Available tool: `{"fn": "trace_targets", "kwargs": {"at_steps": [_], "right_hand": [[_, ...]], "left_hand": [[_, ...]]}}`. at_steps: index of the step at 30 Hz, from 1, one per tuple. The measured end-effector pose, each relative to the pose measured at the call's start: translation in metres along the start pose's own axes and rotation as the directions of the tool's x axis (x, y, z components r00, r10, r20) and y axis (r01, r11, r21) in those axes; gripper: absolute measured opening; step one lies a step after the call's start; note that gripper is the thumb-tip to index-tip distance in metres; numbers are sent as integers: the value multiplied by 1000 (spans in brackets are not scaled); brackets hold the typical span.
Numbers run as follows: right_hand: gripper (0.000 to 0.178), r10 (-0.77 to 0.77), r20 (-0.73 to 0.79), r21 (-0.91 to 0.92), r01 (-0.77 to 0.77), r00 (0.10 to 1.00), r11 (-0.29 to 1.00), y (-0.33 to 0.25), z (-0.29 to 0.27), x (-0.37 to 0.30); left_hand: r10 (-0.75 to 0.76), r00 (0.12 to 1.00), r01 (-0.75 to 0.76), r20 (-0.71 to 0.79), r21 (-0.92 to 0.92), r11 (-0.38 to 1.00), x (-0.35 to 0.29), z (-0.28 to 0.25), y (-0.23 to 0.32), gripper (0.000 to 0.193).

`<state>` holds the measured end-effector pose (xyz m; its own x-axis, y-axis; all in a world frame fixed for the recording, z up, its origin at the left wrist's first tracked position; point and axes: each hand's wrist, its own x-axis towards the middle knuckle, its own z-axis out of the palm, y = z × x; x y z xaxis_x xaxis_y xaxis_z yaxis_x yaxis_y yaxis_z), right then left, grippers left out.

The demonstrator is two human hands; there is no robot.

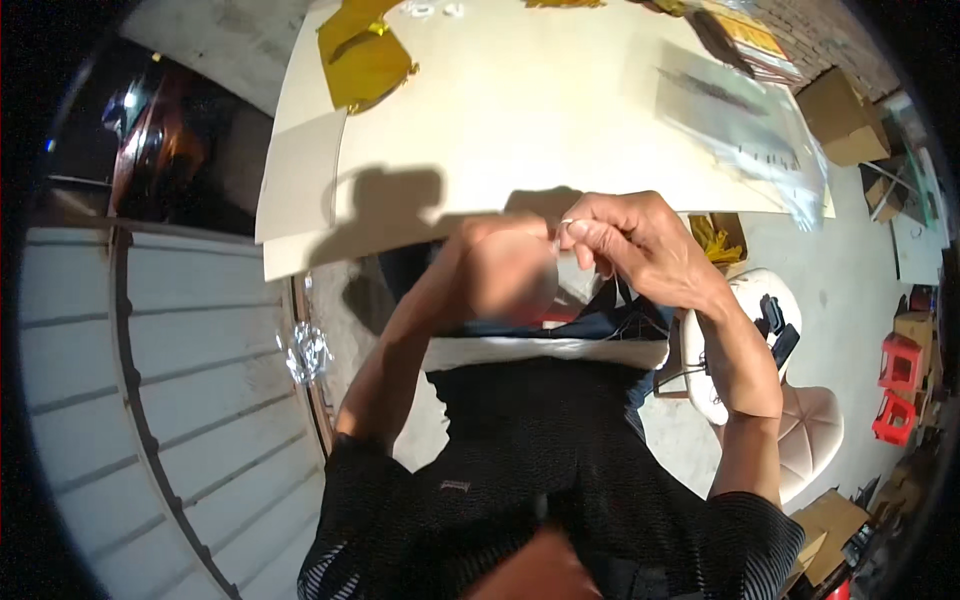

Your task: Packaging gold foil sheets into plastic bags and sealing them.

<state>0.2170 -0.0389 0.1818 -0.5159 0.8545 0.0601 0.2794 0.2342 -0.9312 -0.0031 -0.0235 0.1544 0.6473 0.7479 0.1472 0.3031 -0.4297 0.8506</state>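
Observation:
Both hands meet over my lap, just in front of the table's near edge. My right hand [648, 250] is closed, its thumb and forefinger pinching a thin white strand [566, 224] that forms a small loop at the fingertips. A fine pale length hangs below that hand. Close beside it on the left, my left hand [505, 265] is closed, with its fingertips against the same spot. Much of that hand is smeared, so what lies between its fingers is hidden. Dark cloth covers my lap under the hands.
The pale table [480, 120] holds a yellow translucent piece [362, 65] at the far left and a clear plastic bag [735, 125] at the right. A white chair [748, 288] stands at my right, near a cardboard box [845, 120] and red stools [900, 362]. White panelling [210, 370] lies left.

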Motion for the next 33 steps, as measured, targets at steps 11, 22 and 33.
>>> {"fn": "trace_targets", "kwargs": {"at_steps": [11, 22, 33], "right_hand": [[21, 47, -87, -145, -59, 995, 988, -3, 4, -2], [24, 148, -204, 135, -122, 968, 983, 28, 21, 1], [11, -211, -126, -568, 104, 969, 816, 10, 7, 4]], "left_hand": [[-70, 996, 60, -53, -167, 984, -8, 6, 3, 29], [-72, 992, -11, -103, -642, 767, -2, 12, -4, 46], [35, 974, -6, -226, 125, 992, 4, 21, 2, 37]]}}
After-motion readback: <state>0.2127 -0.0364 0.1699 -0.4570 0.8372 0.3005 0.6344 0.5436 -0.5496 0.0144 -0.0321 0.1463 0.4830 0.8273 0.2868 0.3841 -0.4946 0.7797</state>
